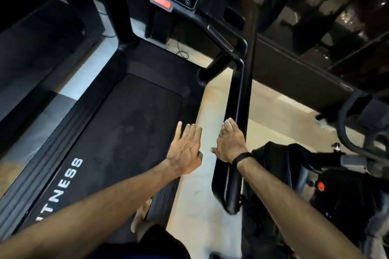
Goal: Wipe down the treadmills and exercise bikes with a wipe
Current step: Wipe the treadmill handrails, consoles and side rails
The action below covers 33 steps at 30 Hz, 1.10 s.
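While pressing along right handrail [235, 99] of treadmill [117, 124], right hand [230, 145] is holding white wipe [228, 122] flat under fingers, edge peeking at fingertips. Left hand [186, 149] is hovering beside rail, fingers straight, holding nothing. Wipe likely thin, limp, damp: needing pinning under palm, not pinching. Count: one wipe, one treadmill, one exercise bike [328, 174] right of rail.

A pale, smooth floor [212, 174] carries 1 black treadmill [117, 132], whose side rail reads "ITNESS" in white letters. Right of the treadmill, a black exercise bike [328, 183] with a small orange-red knob stands on the same floor. Beyond the treadmill's front end, a thin dark cable [182, 50] lies looped on the floor.
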Tool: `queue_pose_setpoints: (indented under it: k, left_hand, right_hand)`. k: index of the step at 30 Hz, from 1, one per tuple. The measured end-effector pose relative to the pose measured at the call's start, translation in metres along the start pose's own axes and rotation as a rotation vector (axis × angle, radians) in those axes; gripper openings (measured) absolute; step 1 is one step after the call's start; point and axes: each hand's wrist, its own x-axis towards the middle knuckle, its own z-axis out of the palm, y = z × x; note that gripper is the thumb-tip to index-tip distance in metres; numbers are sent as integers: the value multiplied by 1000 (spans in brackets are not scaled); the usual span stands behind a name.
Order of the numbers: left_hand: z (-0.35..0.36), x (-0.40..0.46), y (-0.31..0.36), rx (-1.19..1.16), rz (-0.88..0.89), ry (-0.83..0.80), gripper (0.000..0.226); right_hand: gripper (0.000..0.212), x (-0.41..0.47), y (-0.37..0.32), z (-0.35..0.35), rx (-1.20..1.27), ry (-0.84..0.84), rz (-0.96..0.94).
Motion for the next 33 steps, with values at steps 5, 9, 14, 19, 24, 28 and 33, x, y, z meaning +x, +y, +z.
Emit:
queue_pose_setpoints:
  k: [5, 9, 14, 19, 24, 28, 33]
  left_hand:
    - [2, 31, -6, 54, -47, -10, 73]
    - [6, 40, -13, 28, -107, -9, 73]
    - [10, 34, -12, 27, -103, -67, 75]
    - [12, 13, -2, 19, -50, -57, 75]
    - [0, -25, 4, 9, -16, -41, 75]
    - [-7, -67, 4, -6, 12, -24, 71]
    - [-7, -113, 2, -28, 56, -30, 68]
  right_hand:
    - [73, 77, 51, -7, -48, -26, 1]
    - [69, 117, 72, -15, -52, -72, 10]
    - [75, 128, 68, -15, -49, -172, -8]
    - [80, 100, 40, -7, -125, -246, -73]
    - [76, 36, -12, 1, -126, -230, -121]
    - [74, -31, -58, 0, -61, -266, -188]
    - [66, -94, -100, 10, -124, -160, -250]
